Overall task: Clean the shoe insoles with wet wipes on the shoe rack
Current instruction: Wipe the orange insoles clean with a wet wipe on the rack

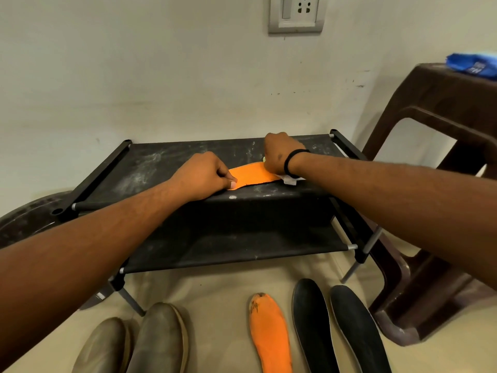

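Note:
An orange insole (pixel 252 175) lies flat on the top shelf of the black shoe rack (pixel 161 168). My left hand (pixel 204 175) pinches the insole's near-left end with curled fingers and thumb. My right hand (pixel 278 154) sits over its right end, fingers curled down, gripping a white wet wipe (pixel 290 180) whose edge pokes out under my wrist. On the floor in front lie a second orange insole (pixel 270 335) with a dirty toe and two black insoles (pixel 312 324), (pixel 355 332).
A pair of grey-green shoes (pixel 139 343) stands on the floor at the lower left. A brown plastic stool (pixel 441 162) stands to the right, with a blue packet (pixel 476 66) on top. A wall with a socket (pixel 295 13) is behind the rack.

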A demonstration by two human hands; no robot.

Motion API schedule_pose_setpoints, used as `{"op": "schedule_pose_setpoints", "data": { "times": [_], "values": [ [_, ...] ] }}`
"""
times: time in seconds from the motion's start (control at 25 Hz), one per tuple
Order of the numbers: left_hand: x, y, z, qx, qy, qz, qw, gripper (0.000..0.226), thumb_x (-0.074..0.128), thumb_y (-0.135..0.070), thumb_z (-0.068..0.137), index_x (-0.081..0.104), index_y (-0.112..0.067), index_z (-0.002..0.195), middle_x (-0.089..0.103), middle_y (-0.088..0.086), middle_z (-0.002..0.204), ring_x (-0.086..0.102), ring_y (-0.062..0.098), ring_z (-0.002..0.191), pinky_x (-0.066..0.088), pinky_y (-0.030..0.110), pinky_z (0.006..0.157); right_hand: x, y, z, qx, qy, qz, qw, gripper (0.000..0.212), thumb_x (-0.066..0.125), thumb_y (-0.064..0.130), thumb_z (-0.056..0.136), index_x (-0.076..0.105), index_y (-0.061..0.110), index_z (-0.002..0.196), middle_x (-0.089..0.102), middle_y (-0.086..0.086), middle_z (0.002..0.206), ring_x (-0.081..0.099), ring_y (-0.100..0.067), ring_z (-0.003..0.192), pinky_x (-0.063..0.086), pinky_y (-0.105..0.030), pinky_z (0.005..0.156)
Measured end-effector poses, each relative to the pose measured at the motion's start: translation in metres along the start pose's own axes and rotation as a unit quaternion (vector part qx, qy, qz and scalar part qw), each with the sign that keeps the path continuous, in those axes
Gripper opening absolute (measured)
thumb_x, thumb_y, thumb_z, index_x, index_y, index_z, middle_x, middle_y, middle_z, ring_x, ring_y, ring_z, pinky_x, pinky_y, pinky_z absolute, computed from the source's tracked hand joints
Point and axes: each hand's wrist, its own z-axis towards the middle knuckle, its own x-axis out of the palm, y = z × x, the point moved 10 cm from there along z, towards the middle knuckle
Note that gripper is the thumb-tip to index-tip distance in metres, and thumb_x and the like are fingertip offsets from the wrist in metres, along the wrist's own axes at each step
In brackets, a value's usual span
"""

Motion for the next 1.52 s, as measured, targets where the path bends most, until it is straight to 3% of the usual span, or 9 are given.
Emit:
{"op": "schedule_pose_setpoints", "data": {
  "times": [0.12,0.28,0.44,0.52,0.72,0.92,1.12,1.36,1.52],
  "values": [
    [-0.002,0.003,-0.002,-0.003,-0.004,-0.001,1.0,0.013,0.076,-0.025,0.086,0.081,-0.02,0.097,0.075,-0.01,0.104,0.062,0.0,0.086,0.052,0.03,0.092,0.01,0.025,-0.008,-0.04,0.018,0.054,0.998,0.022,0.054,0.006,0.087,0.046,0.013,0.067,0.052,-0.004,0.068,0.052,-0.02,0.061,0.047,-0.032,0.056],
    [-0.001,-0.001,-0.002,0.005,-0.006,0.006,1.0,0.013,0.075,-0.026,0.087,0.08,-0.021,0.098,0.075,-0.01,0.105,0.058,-0.004,0.078,0.051,0.027,0.087,0.015,0.04,-0.026,-0.115,0.038,0.059,0.991,0.017,0.056,0.016,0.091,0.063,0.014,0.076,0.067,-0.004,0.077,0.062,-0.021,0.07,0.054,-0.033,0.067],
    [-0.001,0.0,0.0,-0.002,-0.002,-0.003,1.0,0.014,0.075,-0.026,0.087,0.08,-0.021,0.098,0.074,-0.012,0.105,0.06,-0.003,0.083,0.052,0.032,0.094,0.005,-0.006,-0.011,-0.031,0.005,0.025,0.999,0.012,0.058,0.019,0.091,0.064,0.011,0.084,0.067,-0.008,0.083,0.064,-0.025,0.075,0.058,-0.042,0.075],
    [-0.001,0.003,0.0,-0.009,0.0,-0.004,1.0,0.013,0.076,-0.026,0.086,0.081,-0.021,0.097,0.075,-0.013,0.104,0.062,-0.001,0.087,0.053,0.034,0.095,0.008,-0.002,-0.01,-0.037,0.007,0.059,0.998,0.013,0.058,0.015,0.09,0.068,0.009,0.086,0.068,-0.009,0.083,0.065,-0.026,0.076,0.059,-0.043,0.077],
    [-0.001,0.003,-0.001,-0.007,0.0,-0.003,1.0,0.014,0.075,-0.027,0.087,0.08,-0.021,0.098,0.075,-0.01,0.105,0.065,0.004,0.092,0.054,0.033,0.092,0.014,0.028,-0.03,-0.127,0.058,0.084,0.987,0.013,0.061,0.015,0.091,0.072,0.009,0.088,0.069,-0.002,0.085,0.062,-0.015,0.076,0.049,-0.025,0.072],
    [-0.001,0.003,-0.001,-0.007,0.003,-0.014,1.0,0.014,0.075,-0.026,0.086,0.08,-0.021,0.099,0.074,-0.012,0.105,0.064,0.002,0.092,0.051,0.031,0.095,0.007,-0.01,-0.016,-0.057,0.021,0.055,0.997,0.016,0.058,0.014,0.089,0.071,0.006,0.085,0.07,-0.013,0.081,0.067,-0.03,0.077,0.059,-0.047,0.077],
    [-0.001,0.006,-0.002,-0.009,0.001,-0.01,1.0,0.014,0.076,-0.027,0.086,0.08,-0.022,0.098,0.075,-0.012,0.105,0.065,0.003,0.094,0.053,0.033,0.094,0.011,0.024,-0.038,-0.135,0.053,0.092,0.985,0.016,0.06,0.014,0.091,0.074,0.005,0.09,0.072,-0.006,0.085,0.066,-0.019,0.079,0.054,-0.03,0.078],
    [-0.001,0.003,0.001,-0.004,0.002,-0.007,1.0,0.016,0.075,-0.027,0.087,0.079,-0.02,0.101,0.074,-0.01,0.107,0.063,0.001,0.091,0.051,0.03,0.095,0.005,-0.018,-0.018,-0.047,0.016,0.018,0.999,0.016,0.057,0.016,0.09,0.068,0.006,0.083,0.069,-0.012,0.08,0.066,-0.028,0.075,0.059,-0.043,0.074],
    [-0.001,0.006,0.0,-0.005,-0.002,-0.002,1.0,0.014,0.076,-0.027,0.086,0.08,-0.021,0.098,0.075,-0.012,0.104,0.062,0.0,0.087,0.052,0.03,0.091,0.012,0.027,-0.033,-0.117,0.038,0.087,0.989,0.015,0.059,0.014,0.091,0.071,0.007,0.087,0.07,-0.006,0.082,0.064,-0.019,0.075,0.054,-0.03,0.072]
  ]
}}
